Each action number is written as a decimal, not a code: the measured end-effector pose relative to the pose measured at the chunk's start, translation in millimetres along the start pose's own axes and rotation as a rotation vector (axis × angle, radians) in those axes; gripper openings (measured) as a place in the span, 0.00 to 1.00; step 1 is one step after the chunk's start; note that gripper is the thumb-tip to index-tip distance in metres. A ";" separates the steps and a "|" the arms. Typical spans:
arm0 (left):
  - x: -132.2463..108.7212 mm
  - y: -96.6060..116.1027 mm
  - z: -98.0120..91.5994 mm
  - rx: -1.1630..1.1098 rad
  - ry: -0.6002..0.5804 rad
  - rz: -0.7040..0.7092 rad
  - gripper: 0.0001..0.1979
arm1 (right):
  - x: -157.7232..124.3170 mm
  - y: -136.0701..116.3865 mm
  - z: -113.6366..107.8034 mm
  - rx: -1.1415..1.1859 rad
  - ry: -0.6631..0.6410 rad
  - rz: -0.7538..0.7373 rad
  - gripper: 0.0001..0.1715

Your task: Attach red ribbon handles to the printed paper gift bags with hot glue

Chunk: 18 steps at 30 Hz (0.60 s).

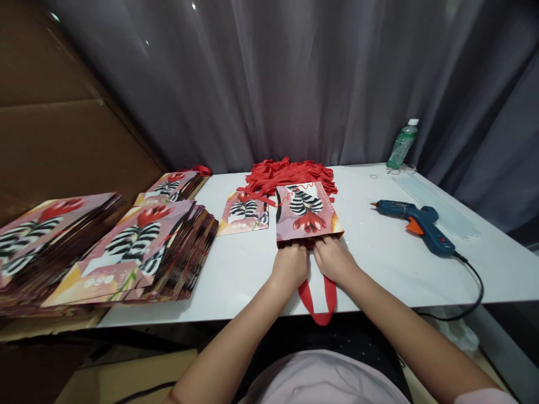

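Note:
A pink paper bag (307,210) with a zebra-striped and red flower print lies on the white table, its opening facing me. My left hand (291,261) and my right hand (334,257) both reach into that opening, side by side. The fingers of both are hidden inside the bag. A red ribbon handle (322,318) loops out of the bag between my wrists and hangs over the table's front edge. Behind the bag lies a heap of red ribbons (290,171). One flat printed bag (245,212) rests just left of it.
Stacks of printed bags (135,241) fill the left side beside a cardboard wall (54,101). A blue glue gun (421,221) with its cord, thin glue sticks (438,207) and a green bottle (403,145) are on the table's right. A grey curtain (269,84) hangs behind.

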<state>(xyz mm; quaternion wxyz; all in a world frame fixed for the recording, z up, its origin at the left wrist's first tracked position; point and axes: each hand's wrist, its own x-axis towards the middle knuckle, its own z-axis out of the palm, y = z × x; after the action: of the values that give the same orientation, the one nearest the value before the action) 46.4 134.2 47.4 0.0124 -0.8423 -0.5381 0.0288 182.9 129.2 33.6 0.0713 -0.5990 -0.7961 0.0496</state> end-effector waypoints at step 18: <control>-2.3 -1.6 -12.5 -0.089 -0.047 -0.059 0.21 | -2.8 -3.7 -9.1 -0.036 -0.102 -0.038 0.20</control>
<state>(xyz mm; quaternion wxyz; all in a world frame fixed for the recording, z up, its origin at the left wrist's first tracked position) 44.7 132.9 60.1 -0.0367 -0.8249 -0.5636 0.0241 181.7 125.4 43.1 0.0206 -0.5817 -0.8106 0.0643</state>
